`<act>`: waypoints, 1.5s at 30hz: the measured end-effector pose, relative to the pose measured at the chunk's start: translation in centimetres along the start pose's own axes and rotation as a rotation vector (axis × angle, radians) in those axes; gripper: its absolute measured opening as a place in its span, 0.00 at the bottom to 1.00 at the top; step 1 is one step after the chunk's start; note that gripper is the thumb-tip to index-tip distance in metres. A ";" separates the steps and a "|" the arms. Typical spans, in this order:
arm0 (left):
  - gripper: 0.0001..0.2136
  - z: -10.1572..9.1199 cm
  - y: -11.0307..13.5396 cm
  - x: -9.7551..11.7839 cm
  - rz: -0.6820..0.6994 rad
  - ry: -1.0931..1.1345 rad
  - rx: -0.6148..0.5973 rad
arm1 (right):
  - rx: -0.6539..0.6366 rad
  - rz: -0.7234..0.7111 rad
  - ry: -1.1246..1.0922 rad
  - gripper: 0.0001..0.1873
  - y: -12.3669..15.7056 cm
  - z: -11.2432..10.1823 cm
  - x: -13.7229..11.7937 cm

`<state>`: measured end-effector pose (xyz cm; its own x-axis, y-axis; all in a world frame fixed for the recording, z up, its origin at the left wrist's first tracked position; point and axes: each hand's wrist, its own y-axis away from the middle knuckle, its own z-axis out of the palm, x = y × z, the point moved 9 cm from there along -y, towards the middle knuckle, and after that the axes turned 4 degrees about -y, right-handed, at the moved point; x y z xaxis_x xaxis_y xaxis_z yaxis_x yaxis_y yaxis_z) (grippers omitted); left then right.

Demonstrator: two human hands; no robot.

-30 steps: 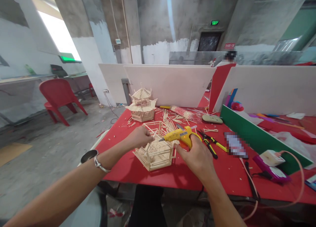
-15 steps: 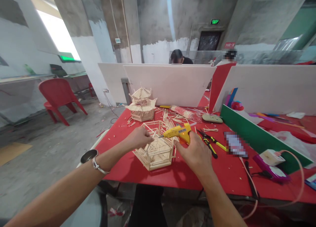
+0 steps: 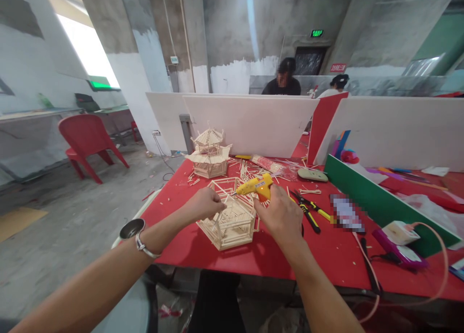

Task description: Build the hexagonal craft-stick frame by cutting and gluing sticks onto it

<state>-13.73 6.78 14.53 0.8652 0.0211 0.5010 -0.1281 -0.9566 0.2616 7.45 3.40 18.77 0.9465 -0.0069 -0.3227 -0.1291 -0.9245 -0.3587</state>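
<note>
A yellow hot glue gun (image 3: 255,187) is gripped in my right hand (image 3: 281,212), its nozzle pointing left over a hexagonal frame of thin wooden sticks (image 3: 235,234). The frame rests on the red table with a ringed stick pattern on its base. Above its left rear side, my left hand (image 3: 205,203) is closed in a pinch, fingertips close to the nozzle. Whatever those fingers hold is too small and hidden to make out. Behind the frame stands a small tiered stick pavilion (image 3: 209,154) with a pointed roof.
Loose sticks and a bagged bundle (image 3: 266,164) lie behind the frame. Right of my right hand are yellow-black pliers (image 3: 308,214), a pixelated item (image 3: 348,212) and a white plug (image 3: 400,231) with a cable. A green board (image 3: 384,202) borders the right. Two people sit beyond the white partition (image 3: 250,123).
My right hand and the glue gun have shifted slightly left and up, tilting the gun. My left hand has stayed nearly still. A person behind the partition has raised their head and moved right.
</note>
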 end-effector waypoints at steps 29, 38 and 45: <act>0.13 -0.2 0.4 0.0 0.019 -0.004 0.000 | -0.003 -0.099 0.055 0.15 -0.7 1.2 -1.6; 0.12 -0.3 0.2 -0.3 0.019 -0.014 0.007 | -0.018 -0.106 0.063 0.14 -0.8 1.6 -1.8; 0.12 -0.3 0.3 -0.2 0.018 -0.027 0.004 | -0.017 -0.113 0.078 0.13 -0.9 1.5 -1.8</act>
<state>-14.11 6.59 14.72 0.8757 -0.0037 0.4828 -0.1414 -0.9581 0.2492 5.41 4.84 18.35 0.9748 0.0689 -0.2121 -0.0158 -0.9274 -0.3738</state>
